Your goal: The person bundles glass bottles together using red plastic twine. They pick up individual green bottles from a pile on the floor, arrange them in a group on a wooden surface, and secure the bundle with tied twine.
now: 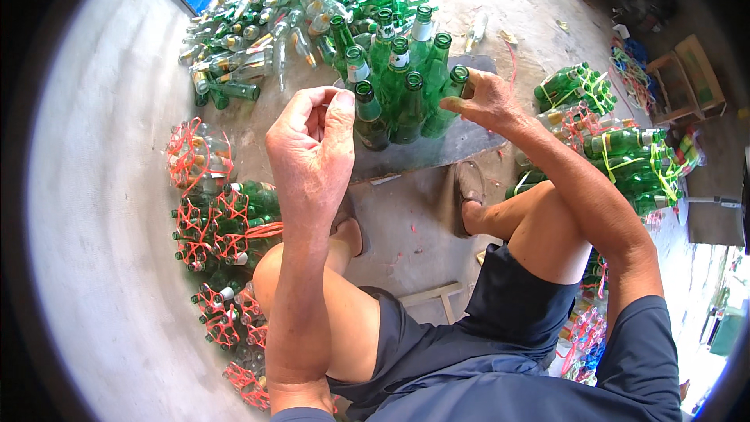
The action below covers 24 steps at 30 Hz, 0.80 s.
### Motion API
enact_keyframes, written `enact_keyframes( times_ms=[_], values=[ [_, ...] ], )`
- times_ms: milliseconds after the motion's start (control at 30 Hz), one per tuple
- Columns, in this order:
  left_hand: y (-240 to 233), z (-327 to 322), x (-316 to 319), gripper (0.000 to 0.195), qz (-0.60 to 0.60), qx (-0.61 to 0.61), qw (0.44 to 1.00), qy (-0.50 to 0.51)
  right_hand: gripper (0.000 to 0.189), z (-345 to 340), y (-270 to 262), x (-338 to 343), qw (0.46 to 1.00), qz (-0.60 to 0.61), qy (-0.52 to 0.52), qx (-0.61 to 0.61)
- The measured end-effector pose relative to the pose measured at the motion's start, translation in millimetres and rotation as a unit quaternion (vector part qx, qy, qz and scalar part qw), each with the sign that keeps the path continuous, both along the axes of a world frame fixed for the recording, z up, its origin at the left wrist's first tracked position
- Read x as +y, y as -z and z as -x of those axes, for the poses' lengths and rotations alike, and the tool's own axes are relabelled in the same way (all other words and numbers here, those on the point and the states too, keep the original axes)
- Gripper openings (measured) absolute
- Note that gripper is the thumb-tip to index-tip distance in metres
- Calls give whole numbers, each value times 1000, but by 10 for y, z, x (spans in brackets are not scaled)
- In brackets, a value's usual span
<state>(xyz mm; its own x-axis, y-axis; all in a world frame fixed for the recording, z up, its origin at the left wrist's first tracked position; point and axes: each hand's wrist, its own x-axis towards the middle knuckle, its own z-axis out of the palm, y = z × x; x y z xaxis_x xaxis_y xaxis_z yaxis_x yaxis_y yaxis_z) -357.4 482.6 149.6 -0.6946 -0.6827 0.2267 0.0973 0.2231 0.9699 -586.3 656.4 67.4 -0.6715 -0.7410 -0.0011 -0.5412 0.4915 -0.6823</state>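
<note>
Several green glass bottles [413, 108] stand upright in a tight cluster on a dark low board [469, 143] in front of me. My right hand [489, 99] is at the cluster's right side, thumb across one green glass bottle [452, 94] below its mouth and fingers behind the neck. Left of the cluster, my left hand [316, 135] is raised with its fingers curled and the thumb against the index finger. Nothing shows in that hand. It overlaps the view of the nearest left bottle [371, 123], and I cannot tell whether it touches it.
Loose green and clear bottles [281, 17] lie heaped beyond the board. Bottle bundles bound with red strapping [202, 223] line the left wall. More bundles with yellow-green straps [630, 164] lie at right, near a wooden frame [685, 79]. One clear bottle [476, 29] lies on the floor.
</note>
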Motion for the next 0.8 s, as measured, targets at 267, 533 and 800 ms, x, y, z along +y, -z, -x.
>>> enact_keyframes(
  times_ms=[267,533,800],
  values=[
    [37,7,-8,12,6,0,1000,8,47,24,-14,35,999,-42,11,24],
    [24,-4,-23,11,7,7,1000,-6,47,78,-61,178,999,-53,-6,-4],
    [51,-63,-60,9,32,-23,999,-2,55,124,-122,311,995,-92,-18,-16]
  ],
)
